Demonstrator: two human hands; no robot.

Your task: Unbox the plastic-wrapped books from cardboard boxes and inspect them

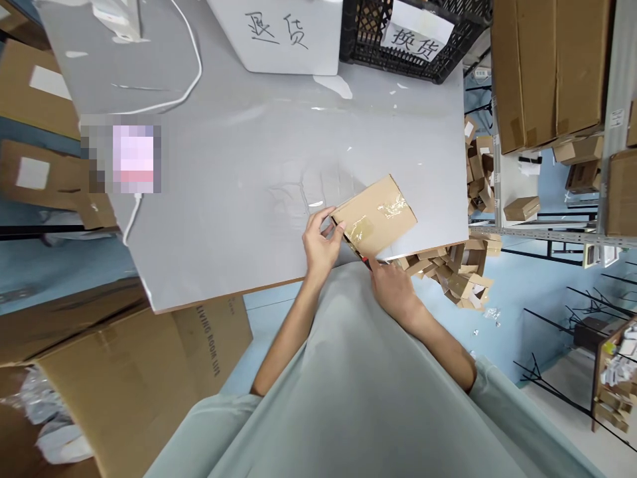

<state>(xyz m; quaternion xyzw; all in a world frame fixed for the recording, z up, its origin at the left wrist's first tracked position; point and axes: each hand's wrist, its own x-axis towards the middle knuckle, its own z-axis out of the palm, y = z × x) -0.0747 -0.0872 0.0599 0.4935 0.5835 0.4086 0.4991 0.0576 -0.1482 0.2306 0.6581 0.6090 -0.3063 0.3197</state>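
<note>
A small brown cardboard box [381, 216] with clear tape on its top face is at the table's front edge, turned at an angle. My left hand [322, 244] grips its left corner, thumb on the near side and fingers at the far side. My right hand [395, 289] is closed just below the box's near edge. From it pokes a slim black-and-red tool [367, 263], which looks like a box cutter, its tip against the box's near-left side. Most of the tool is hidden in the hand.
On the grey table [223, 179] stand a white bin [293, 43] and a black plastic crate [413, 43], both with handwritten labels. A white cable [196, 60] runs along the left. Opened cardboard boxes [468, 285] pile up beyond the right edge; a large carton [164, 372] stands lower left.
</note>
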